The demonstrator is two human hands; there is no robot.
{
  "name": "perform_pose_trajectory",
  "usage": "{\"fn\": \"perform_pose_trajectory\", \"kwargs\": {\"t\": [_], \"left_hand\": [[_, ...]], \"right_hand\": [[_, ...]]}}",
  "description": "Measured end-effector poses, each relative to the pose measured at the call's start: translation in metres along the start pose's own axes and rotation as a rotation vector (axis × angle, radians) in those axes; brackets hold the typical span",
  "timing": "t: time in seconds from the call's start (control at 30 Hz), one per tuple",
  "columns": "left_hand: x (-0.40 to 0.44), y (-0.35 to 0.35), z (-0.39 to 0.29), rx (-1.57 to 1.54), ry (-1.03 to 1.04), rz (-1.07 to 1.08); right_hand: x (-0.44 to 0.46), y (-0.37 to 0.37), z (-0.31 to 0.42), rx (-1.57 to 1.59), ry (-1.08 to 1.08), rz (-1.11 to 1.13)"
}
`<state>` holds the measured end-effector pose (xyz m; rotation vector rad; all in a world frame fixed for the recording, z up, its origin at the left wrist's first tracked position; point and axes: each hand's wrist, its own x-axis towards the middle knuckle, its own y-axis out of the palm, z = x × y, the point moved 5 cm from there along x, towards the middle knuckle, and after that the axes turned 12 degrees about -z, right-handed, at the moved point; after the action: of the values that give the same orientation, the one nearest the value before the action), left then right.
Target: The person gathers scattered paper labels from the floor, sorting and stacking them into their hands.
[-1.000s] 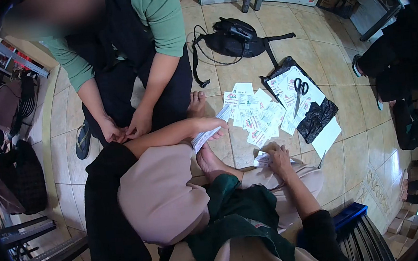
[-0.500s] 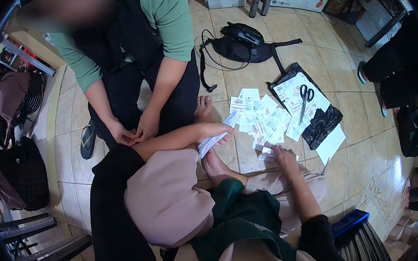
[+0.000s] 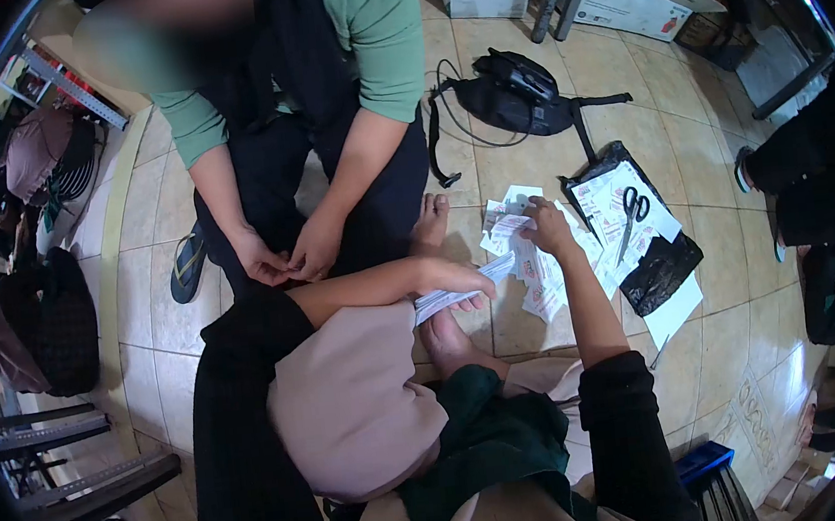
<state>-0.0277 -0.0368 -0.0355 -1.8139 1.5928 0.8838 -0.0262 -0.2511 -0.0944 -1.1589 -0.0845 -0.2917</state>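
My left hand (image 3: pixel 455 279) is closed round a stack of white printed papers (image 3: pixel 434 303), just above my bare foot. Farther right, my right hand (image 3: pixel 547 226) reaches over a spread of printed slips (image 3: pixel 541 294) on the tiled floor. Its fingers are at a slip near the top of the spread; whether they grip it is hard to see. To the right, black-handled scissors (image 3: pixel 631 217) rest on white sheets (image 3: pixel 656 207) over a black plastic bag (image 3: pixel 662 275).
Across from me a person in green sleeves (image 3: pixel 390 62) sits with both hands together. A black waist bag (image 3: pixel 513 101) with straps lies on the floor, a sandal (image 3: pixel 188 264) at the left. Cartons (image 3: pixel 629 1) stand at the back; another person's dark-clad legs (image 3: pixel 808 142) are at the right.
My right hand has moved forward from beside my knee to the top of the slips. My left hand still holds the stack. The whole view has shifted a little.
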Motion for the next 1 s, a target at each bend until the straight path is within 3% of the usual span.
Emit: {"fn": "perform_pose_trajectory", "kwargs": {"t": [0.27, 0.37, 0.53, 0.7, 0.8, 0.9, 1.0], "left_hand": [[0.012, 0.006, 0.017, -0.168, 0.053, 0.054], [0.010, 0.006, 0.012, -0.152, 0.053, -0.052], [0.013, 0.006, 0.013, -0.016, 0.053, -0.081], [0.016, 0.004, 0.015, -0.046, 0.049, -0.055], [0.010, 0.005, 0.009, -0.013, 0.027, -0.011], [-0.001, -0.001, 0.005, -0.018, -0.004, -0.056], [0.004, -0.004, 0.009, -0.085, 0.001, -0.097]], "right_hand": [[0.012, 0.007, 0.008, -0.089, 0.110, 0.060], [0.013, 0.003, 0.009, -0.119, 0.140, 0.064], [0.018, -0.007, -0.018, 0.120, 0.167, 0.223], [0.012, -0.045, -0.046, 0.281, 0.255, 0.202], [-0.003, -0.063, -0.056, 0.358, 0.361, 0.033], [-0.027, -0.058, -0.087, 0.309, 0.449, 0.047], [-0.059, -0.052, -0.110, 0.517, 0.539, -0.015]]}}
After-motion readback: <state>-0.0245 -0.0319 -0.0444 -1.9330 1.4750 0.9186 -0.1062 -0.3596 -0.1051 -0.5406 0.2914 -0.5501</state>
